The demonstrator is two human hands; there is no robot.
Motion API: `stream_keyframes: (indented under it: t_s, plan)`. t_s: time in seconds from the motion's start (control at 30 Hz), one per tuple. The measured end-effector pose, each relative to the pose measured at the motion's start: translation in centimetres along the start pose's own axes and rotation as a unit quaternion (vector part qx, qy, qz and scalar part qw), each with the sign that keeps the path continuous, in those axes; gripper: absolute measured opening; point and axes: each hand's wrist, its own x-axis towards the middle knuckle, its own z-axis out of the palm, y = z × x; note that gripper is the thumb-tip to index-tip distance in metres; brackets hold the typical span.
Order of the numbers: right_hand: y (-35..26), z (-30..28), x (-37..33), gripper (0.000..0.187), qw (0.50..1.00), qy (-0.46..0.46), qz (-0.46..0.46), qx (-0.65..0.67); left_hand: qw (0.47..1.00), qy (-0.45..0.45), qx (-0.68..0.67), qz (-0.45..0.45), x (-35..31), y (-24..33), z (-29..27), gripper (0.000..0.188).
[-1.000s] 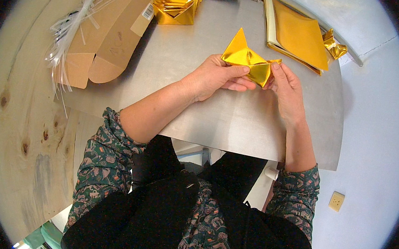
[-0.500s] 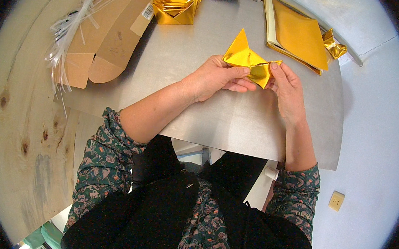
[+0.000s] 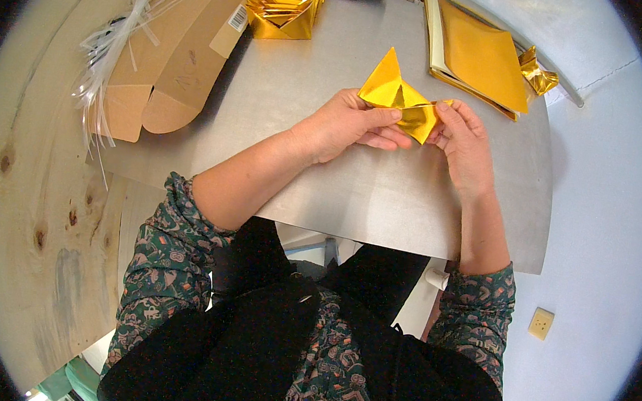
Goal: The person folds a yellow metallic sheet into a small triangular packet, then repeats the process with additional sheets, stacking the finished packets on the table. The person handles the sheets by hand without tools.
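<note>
Between my two hands, above the grey metal tabletop [image 3: 322, 189], is a piece of folded gold foil paper [image 3: 384, 85] with a tall pointed flap standing up on its left side. My left hand [image 3: 353, 124] grips its lower left part, thumb pressed on top and fingers underneath. Its right end is pinched in my right hand [image 3: 458, 132], between thumb and fingers. The fingertips under the paper are partly hidden.
A stack of folded gold paper pieces [image 3: 287, 9] stands at the far left, beside an opened cardboard box [image 3: 185, 62] with clear plastic strips [image 3: 126, 42]. At far right lie gold sheets [image 3: 483, 51] and a crumpled gold piece [image 3: 538, 73].
My right hand has shifted very slightly at the paper's right end. The left hand keeps its hold, and the paper's shape is nearly the same.
</note>
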Motion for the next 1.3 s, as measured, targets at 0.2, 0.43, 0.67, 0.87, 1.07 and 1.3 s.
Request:
stream_keyframes:
  t_s: [0.2, 0.43, 0.67, 0.87, 1.07, 1.3]
  plan:
    - [-0.2, 0.0, -0.1, 0.016, 1.000, 0.000, -0.005, 0.011, 1.000, 0.004, 0.007, -0.009, -0.1, 0.1, -0.1, 0.030]
    - [-0.3, 0.1, -0.1, 0.015, 1.000, -0.002, -0.007, 0.013, 1.000, 0.001, -0.003, -0.011, 0.0, 0.2, -0.1, 0.030]
    - [0.0, -0.3, 0.0, 0.016, 0.999, -0.031, -0.018, 0.033, 1.000, -0.008, -0.001, -0.014, 0.0, 0.2, -0.2, 0.031]
    - [0.2, -0.7, 0.1, 0.017, 0.999, -0.024, -0.020, 0.013, 1.000, -0.010, 0.010, -0.013, 0.1, 0.1, -0.2, 0.030]
    - [0.5, -1.1, 0.3, 0.017, 0.998, -0.042, -0.037, 0.025, 1.000, -0.009, 0.018, -0.011, 0.1, 0.1, -0.3, 0.030]
    - [0.0, -0.8, 0.2, 0.019, 0.998, -0.036, -0.041, -0.001, 1.000, -0.009, 0.005, 0.006, 0.0, 0.0, -0.3, 0.029]
